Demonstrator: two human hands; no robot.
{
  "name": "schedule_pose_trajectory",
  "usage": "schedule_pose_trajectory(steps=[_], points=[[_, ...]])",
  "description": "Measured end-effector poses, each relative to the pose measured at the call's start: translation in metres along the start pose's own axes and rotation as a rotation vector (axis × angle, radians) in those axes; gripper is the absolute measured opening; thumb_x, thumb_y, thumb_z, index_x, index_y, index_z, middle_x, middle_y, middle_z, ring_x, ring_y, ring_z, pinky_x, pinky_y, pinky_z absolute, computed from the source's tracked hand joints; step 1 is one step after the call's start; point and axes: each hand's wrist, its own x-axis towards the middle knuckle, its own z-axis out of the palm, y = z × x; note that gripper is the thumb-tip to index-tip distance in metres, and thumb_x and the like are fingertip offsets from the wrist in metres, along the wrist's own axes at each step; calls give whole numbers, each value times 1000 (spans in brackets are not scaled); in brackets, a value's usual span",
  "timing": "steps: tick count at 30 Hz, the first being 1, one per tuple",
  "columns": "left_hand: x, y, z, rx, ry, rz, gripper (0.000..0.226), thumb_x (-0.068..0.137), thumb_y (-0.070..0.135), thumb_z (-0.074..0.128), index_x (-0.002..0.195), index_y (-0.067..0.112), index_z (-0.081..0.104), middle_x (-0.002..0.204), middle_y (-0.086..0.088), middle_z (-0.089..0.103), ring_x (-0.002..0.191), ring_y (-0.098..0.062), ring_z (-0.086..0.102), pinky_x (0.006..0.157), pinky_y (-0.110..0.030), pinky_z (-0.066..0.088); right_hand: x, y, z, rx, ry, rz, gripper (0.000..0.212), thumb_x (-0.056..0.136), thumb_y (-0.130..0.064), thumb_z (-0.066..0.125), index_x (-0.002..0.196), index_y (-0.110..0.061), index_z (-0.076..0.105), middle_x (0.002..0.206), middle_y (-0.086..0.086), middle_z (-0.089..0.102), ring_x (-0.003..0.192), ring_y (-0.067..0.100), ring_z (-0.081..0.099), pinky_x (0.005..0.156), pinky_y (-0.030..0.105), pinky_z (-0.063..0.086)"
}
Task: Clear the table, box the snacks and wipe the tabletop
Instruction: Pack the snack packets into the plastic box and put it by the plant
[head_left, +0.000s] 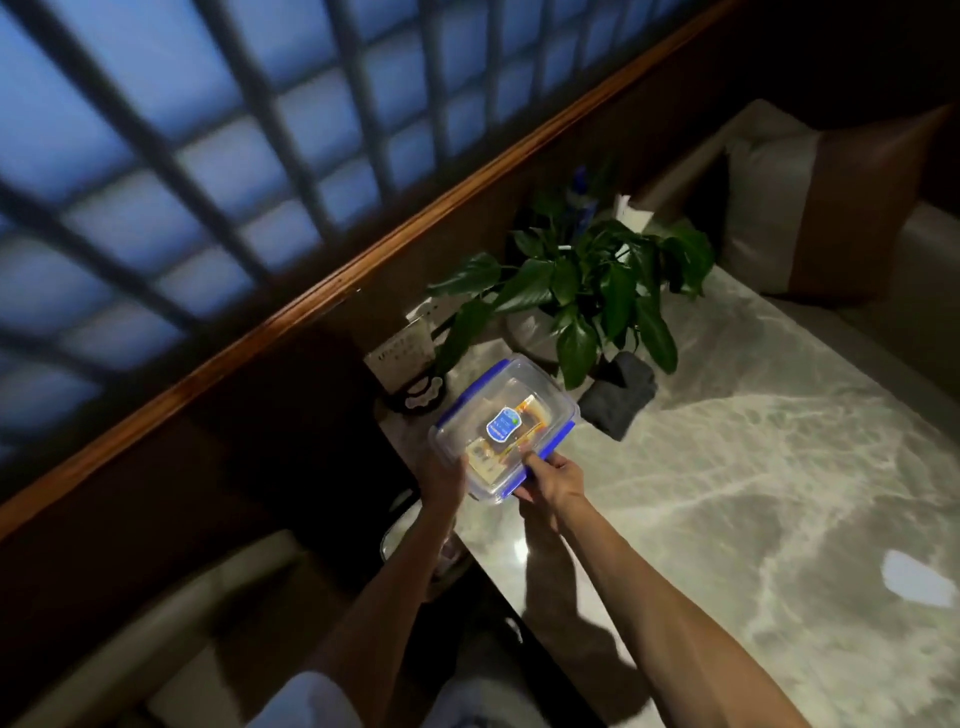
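Snack packets (511, 434) inside the lidded clear container (470, 410): print too blurred to read. Left hand (444, 475): fingers hidden under the container's near-left corner. Potted plant (582, 280) hides its pot's far side. Card (402, 353) at the far-left table edge: text illegible.

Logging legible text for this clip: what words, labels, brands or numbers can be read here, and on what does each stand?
None can be read.
Blue sticker on the lid of the clear snack box: print too small and blurred.
Snack packets inside the box: orange printing, unreadable.
White card by the wall: dark marks, blurred.
White tag behind the potted plant: no text discernible.
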Motion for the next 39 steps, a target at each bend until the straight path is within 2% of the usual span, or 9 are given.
schedule_pose_trajectory(steps=[3,6,12,16,19,23,28,31,39], points=[[1,3,-2,-147,-28,10,55,94,-2,55,146,-2,34,141,-26,51,130,-38,53,110,-51,44,1,-6,3,-63,35,9,37,91,-11,66,123,6,58,119,27,66,107,46,65,92,55,55],[7,9,-5,-247,-94,-74,60,93,-6,55,147,6,34,142,-25,50,130,-41,52,109,-57,44,3,-18,2,-175,13,21,40,91,-11,66,123,10,55,113,28,65,88,40,67,72,42,61],[22,19,-20,-258,-124,-302,63,90,-1,58,146,15,36,144,-17,49,129,-38,52,101,-51,50,4,-38,13,-611,191,-417,63,86,-13,69,139,-5,37,142,18,48,126,32,53,108,46,44],[15,16,-18,227,-42,43,85,84,1,65,154,10,17,156,-18,26,145,-35,30,119,-44,34,7,-39,18,-1059,95,-517,76,93,-16,60,155,-11,16,165,9,2,144,30,34,117,43,34],[7,12,-16,380,-123,143,97,88,8,66,157,15,-1,166,-11,-2,154,-32,4,125,-49,21,9,-36,19,-1141,111,-497,73,95,-14,55,155,-15,14,165,7,-3,142,33,37,115,45,37],[3,10,-20,553,-103,163,95,92,23,63,157,13,-5,166,-12,-3,154,-34,6,123,-48,26,10,-36,19,-1234,83,-517,80,95,-14,54,157,-15,4,165,8,-7,144,33,32,114,45,38],[2,12,-9,1100,-85,506,95,92,40,58,157,21,-9,161,-11,-26,153,-35,-13,125,-47,11,15,-37,20,-1559,115,-534,74,102,-20,40,155,-12,-10,165,6,-11,153,32,-7,125,44,10],[9,10,-4,1164,-166,467,90,94,62,38,155,24,-16,162,-9,-27,152,-33,-21,123,-50,-9,16,-36,16,-1690,73,-651,73,101,-23,40,156,-21,-9,165,3,-13,152,32,-10,125,44,4],[20,-2,-2,1227,-211,392,85,93,69,21,151,28,-26,159,-7,-35,148,-29,-31,122,-51,-9,19,-35,17,-1844,16,-620,80,100,-31,43,155,-22,-15,164,6,-17,151,31,-16,125,45,-1]])
